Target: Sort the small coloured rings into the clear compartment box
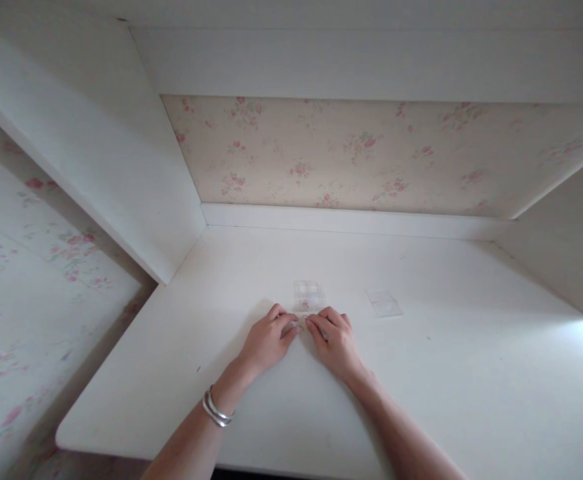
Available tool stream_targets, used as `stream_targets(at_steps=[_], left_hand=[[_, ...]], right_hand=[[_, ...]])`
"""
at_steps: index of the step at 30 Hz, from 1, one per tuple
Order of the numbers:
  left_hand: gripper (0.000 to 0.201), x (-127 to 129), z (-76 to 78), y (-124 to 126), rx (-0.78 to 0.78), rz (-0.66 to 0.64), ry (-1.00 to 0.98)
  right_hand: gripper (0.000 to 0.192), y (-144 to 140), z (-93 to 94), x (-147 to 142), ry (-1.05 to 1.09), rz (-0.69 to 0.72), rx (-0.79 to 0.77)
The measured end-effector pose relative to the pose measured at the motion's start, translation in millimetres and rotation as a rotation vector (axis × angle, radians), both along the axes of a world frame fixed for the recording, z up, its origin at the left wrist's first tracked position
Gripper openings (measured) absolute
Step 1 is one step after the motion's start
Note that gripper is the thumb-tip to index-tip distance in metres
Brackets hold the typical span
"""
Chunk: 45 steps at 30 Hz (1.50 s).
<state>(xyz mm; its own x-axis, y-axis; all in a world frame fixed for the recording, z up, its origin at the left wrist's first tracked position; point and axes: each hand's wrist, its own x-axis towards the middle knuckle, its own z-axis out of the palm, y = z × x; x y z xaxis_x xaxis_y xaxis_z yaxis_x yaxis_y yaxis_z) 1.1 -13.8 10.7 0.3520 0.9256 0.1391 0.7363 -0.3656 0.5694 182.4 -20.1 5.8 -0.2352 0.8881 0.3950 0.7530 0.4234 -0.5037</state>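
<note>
"Just below the centre of the frame, what have the hands got?"

"Some small pale piece (301, 321), mostly hidden, so I cannot tell what it is. The left hand (270, 340) and the right hand (335, 339) meet over it, fingers narrow, thumbs drawn in, seemingly pinching it between them"

"And around it?"

"Just above the fingertips lies a clear case (309, 290), with a pinkish spot (305, 305) near its lower edge that I can't make out. Right of centre, apart from both hands, is a clear flat piece (384, 303). All of it rests on the white surface (471, 387)"

"What could go wrong?"

"With so little to grip, a hard squeeze or uneven pull could make the piece spring loose, and pale on white it would be hard to spot. Knuckles pushed forward could also nudge the case, since nothing seems to brace it"

"Anything farther out?"

"Lower left, a dark speck (198, 369) and silver bangles (217, 407) on the left wrist; across the upper frame, flowered wallpaper (291, 153)"
</note>
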Motion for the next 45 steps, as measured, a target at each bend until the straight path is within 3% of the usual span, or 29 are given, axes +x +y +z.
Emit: stream_targets(at_steps=[7, 13, 21, 26, 33, 45], left_hand=[[0.026, -3, -4.2, 2, 0.02, 0.016, -0.017], [0.024, -4, -6.2, 2, 0.027, 0.01, -0.013], [0.019, -3, -1.4, -1, 0.017, -0.04, 0.036], [0.02, -2, -3.2, -2, 0.012, -0.075, 0.042], [0.021, -2, -7.5, 0, -0.02, -0.057, 0.006], [0.018, -1, -5.5, 19, -0.005, 0.097, -0.281]], right_hand=[[0.026, 0, -3.9, -1, 0.021, 0.023, 0.018], [0.024, 14, 1.8, 6, 0.111, -0.152, 0.109], [0.023, 30, 3.0, 1, -0.047, -0.167, 0.111], [0.023, 25, 4.2, 7, -0.046, -0.215, 0.123], [0.02, 6, 19.3, -4, -0.287, -0.089, 0.056], [0.021, 2, 21.8, -27, -0.496, -0.074, -0.01]])
